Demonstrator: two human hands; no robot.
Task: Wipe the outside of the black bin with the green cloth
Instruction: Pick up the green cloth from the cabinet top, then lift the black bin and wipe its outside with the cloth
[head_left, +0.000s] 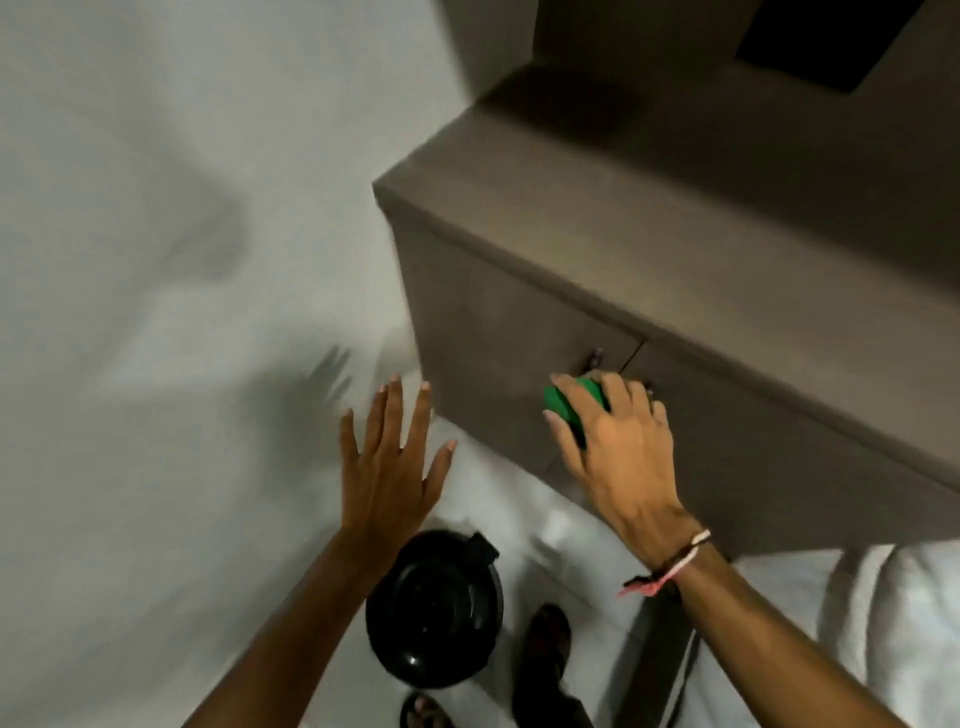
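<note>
The round black bin (435, 608) stands on the pale floor at the bottom centre, seen from above, its lid shut with a hinge tab at the upper right. My left hand (390, 467) hovers above and beyond it, fingers spread, holding nothing. My right hand (621, 457) is raised to the right, fingers curled over the bunched green cloth (574, 400), close to the front of the brown cabinet. Neither hand touches the bin.
A brown cabinet (649, 249) with two doors fills the right side, its corner just beyond my left fingertips. A white wall (156, 208) lies on the left. My sandalled feet (545, 654) stand beside the bin. White fabric (857, 634) shows at the lower right.
</note>
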